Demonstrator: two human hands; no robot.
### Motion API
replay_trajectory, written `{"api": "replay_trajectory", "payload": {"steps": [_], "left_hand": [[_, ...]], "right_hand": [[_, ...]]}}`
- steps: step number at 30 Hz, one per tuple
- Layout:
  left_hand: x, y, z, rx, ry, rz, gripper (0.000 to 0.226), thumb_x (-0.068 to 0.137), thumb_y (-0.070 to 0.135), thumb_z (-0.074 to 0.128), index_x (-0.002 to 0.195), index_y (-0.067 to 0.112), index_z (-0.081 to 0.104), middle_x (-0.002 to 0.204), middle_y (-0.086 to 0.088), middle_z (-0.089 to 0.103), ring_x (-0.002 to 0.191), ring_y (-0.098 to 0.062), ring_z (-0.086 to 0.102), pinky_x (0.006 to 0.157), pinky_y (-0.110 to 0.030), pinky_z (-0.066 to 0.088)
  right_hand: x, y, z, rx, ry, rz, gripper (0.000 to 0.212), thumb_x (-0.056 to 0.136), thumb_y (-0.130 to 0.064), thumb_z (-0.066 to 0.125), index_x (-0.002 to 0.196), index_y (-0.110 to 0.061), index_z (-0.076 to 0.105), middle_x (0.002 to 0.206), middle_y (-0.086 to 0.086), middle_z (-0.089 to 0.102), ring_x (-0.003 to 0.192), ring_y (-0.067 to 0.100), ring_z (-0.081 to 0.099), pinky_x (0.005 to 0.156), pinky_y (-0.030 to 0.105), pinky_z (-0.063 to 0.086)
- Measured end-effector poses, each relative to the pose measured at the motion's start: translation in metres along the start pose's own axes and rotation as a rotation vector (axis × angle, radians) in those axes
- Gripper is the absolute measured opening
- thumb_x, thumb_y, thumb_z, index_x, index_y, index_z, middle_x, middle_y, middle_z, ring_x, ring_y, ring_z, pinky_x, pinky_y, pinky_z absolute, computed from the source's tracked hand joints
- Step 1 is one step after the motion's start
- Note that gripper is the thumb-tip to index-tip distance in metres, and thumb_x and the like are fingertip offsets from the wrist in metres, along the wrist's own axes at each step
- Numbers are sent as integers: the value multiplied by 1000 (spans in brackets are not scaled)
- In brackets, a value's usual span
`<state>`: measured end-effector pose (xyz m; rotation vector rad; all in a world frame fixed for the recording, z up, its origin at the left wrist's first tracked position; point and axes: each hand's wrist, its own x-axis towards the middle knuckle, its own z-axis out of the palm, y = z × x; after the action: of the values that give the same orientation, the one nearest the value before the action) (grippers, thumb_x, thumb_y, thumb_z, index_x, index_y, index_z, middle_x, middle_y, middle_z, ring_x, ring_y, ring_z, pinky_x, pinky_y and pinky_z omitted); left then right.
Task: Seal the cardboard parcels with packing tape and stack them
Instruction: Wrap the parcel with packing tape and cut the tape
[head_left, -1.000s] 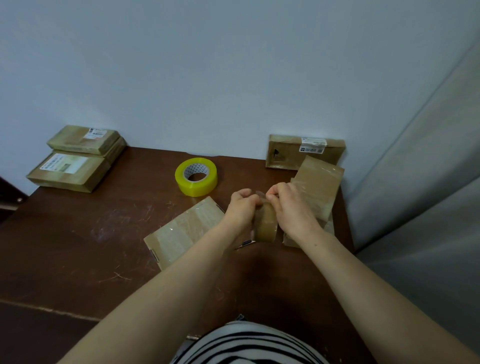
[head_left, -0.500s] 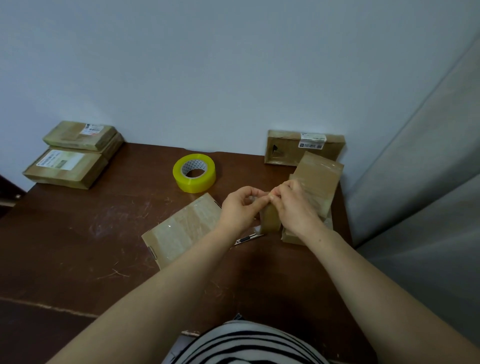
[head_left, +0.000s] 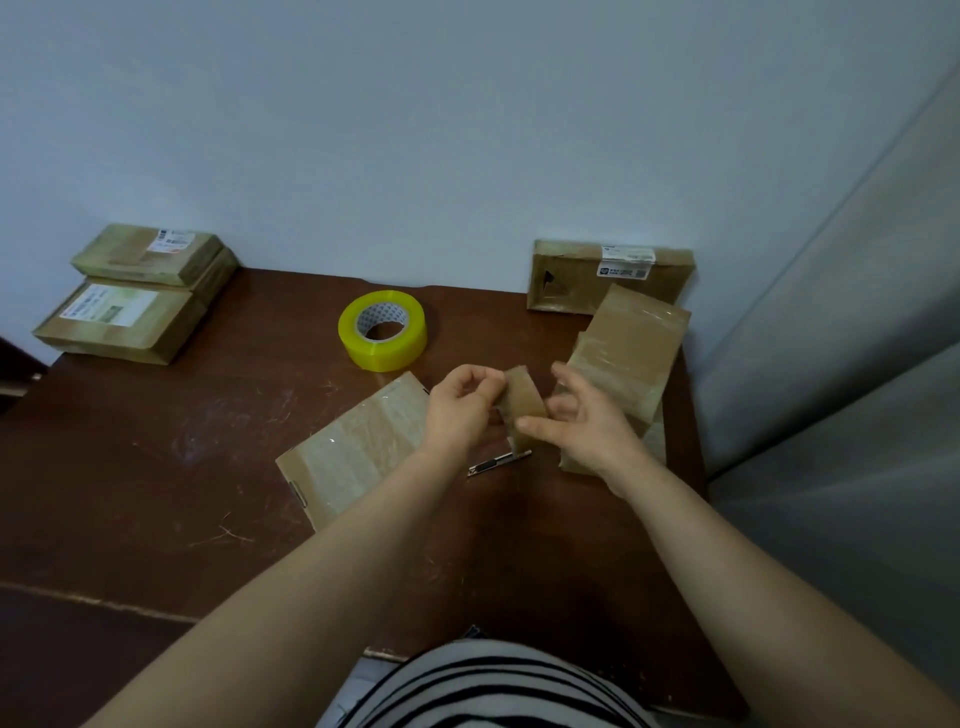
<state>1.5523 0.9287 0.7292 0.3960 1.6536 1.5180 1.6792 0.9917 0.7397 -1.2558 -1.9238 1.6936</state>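
The left hand (head_left: 457, 410) pinches the brown tape (head_left: 521, 397), the right hand (head_left: 587, 431) spread at its 3 o'clock, while the parcel (head_left: 358, 447) lies on the tabletop (head_left: 156, 467) at 8 o'clock, nearer the left hand.

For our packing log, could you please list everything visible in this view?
stacked cardboard parcels: two, tan, far left by the wall
flat cardboard parcel: one, tan, table centre
leaning cardboard parcel: one, tan, against the wall, rear right
piled cardboard parcels: apparently two, tan, right table edge
yellow packing tape roll: one, yellow, table rear centre
brown tape roll: one, brown, between the hands
small metal tool: one, silver, on the table below the hands
dark wooden table: one, dark brown
grey curtain: one, grey, right side
striped garment: one, black and white, bottom edge
left hand: one, fingers pinch the brown tape roll
right hand: one, fingers spread beside the roll
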Motion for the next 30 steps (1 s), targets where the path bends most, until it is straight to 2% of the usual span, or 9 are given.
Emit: {"api": "replay_trajectory", "payload": {"steps": [4, 6, 8, 10, 12, 16, 21, 27, 30], "left_hand": [[9, -6, -9, 120, 95, 9, 12, 93, 25, 60, 84, 19, 62, 75, -1, 61, 67, -19, 60, 57, -31, 53], [16, -7, -20, 275, 140, 8, 27, 96, 35, 53, 121, 26, 59, 88, 0, 65, 76, -21, 63, 68, -33, 56], [24, -7, -35, 307, 192, -70, 58, 97, 45, 46, 149, 32, 25, 109, 4, 63, 88, -20, 65, 76, -35, 55], [32, -9, -52, 301, 272, -116, 63, 97, 47, 42, 152, 29, 16, 142, -2, 47, 118, -27, 55, 100, -44, 45], [33, -14, -66, 355, 346, -125, 59, 98, 42, 42, 151, 22, 25, 149, -6, 39, 129, -24, 45, 110, -40, 34], [26, -26, -90, 468, 497, -87, 50, 100, 30, 38, 146, 12, 34, 146, -8, 43, 131, -21, 41, 108, -35, 33], [20, -40, -123, 571, 650, -73, 44, 99, 18, 39, 142, 9, 40, 144, -10, 43, 132, -24, 40, 111, -38, 32], [16, -53, -143, 652, 763, -159, 53, 93, 4, 40, 145, 11, 35, 152, -11, 27, 142, -29, 16, 115, -40, 15], [17, -58, -155, 508, 840, -313, 55, 93, 7, 39, 148, 11, 29, 155, -12, 20, 142, -33, 14, 116, -42, 15]], "right_hand": [[12, 1, 9, -121, -56, -9, 30, 83, -8, 72, 111, -8, 64, 103, 5, 71, 97, 18, 66, 89, 32, 53], [24, 1, 13, -263, -10, -53, 23, 84, -14, 72, 105, -15, 63, 101, -2, 67, 96, 13, 62, 84, 27, 49], [39, 0, 16, -373, 47, -101, 26, 84, -17, 72, 109, -19, 64, 104, -2, 65, 99, 14, 60, 86, 30, 49], [58, -1, 17, -455, 91, -137, 34, 87, -17, 69, 120, -17, 63, 116, 1, 65, 107, 18, 59, 93, 36, 50], [79, 0, 20, -572, 96, -174, 38, 91, -14, 61, 129, -17, 59, 128, 5, 61, 117, 23, 56, 99, 38, 46], [117, 8, 32, -830, -45, -118, 48, 96, 1, 40, 143, -10, 43, 140, 18, 47, 128, 36, 44, 104, 41, 38], [133, 19, 47, -1135, -90, -110, 55, 93, 7, 38, 146, -7, 32, 137, 20, 43, 126, 38, 39, 95, 46, 45], [128, 24, 56, -1176, -116, -24, 51, 92, -11, 54, 140, -9, 38, 139, 15, 41, 130, 34, 34, 97, 41, 42], [123, 19, 70, -1257, 13, -248, 53, 91, -20, 56, 142, -14, 40, 143, 12, 40, 129, 34, 33, 101, 42, 34]]}}
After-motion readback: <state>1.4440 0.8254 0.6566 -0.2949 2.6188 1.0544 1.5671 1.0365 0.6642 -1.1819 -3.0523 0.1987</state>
